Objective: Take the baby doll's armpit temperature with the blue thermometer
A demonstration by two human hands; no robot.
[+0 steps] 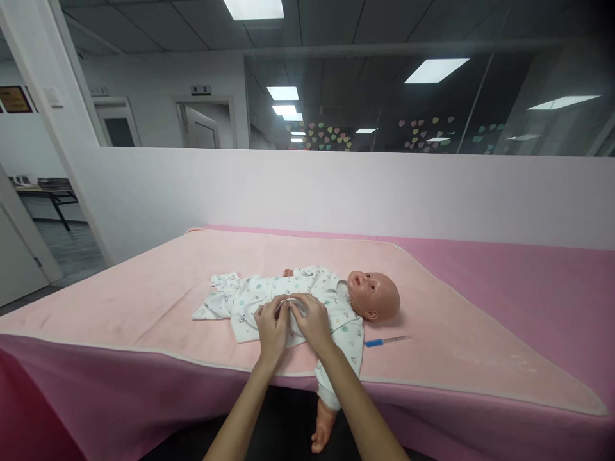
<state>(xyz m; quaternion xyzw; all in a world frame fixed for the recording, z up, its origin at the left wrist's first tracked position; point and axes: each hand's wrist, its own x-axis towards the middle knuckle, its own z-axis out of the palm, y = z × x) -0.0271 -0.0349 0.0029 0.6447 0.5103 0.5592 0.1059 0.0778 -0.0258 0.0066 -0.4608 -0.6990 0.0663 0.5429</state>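
Note:
A baby doll (379, 296) lies on its back, its head to the right. It wears white baby clothes (259, 291) with a small green and grey print. Over the doll's middle, my left hand (273, 328) and my right hand (312, 320) meet with bent fingers. Both pinch a thin white strip (289, 299) at the front of the clothes; whether it is a tie or an edge of cloth, I cannot tell. One doll arm (323, 426) hangs over the near table edge beneath my right forearm. The empty-looking trouser legs (216, 306) lie flat at the left.
A blue-ended clear stick, probably a thermometer (382, 342), lies near the doll's head. A peach blanket (144, 294) covers a pink-clothed table (552, 288). Behind it stands a white wall (336, 192) with a window above. A doorway opens at the left.

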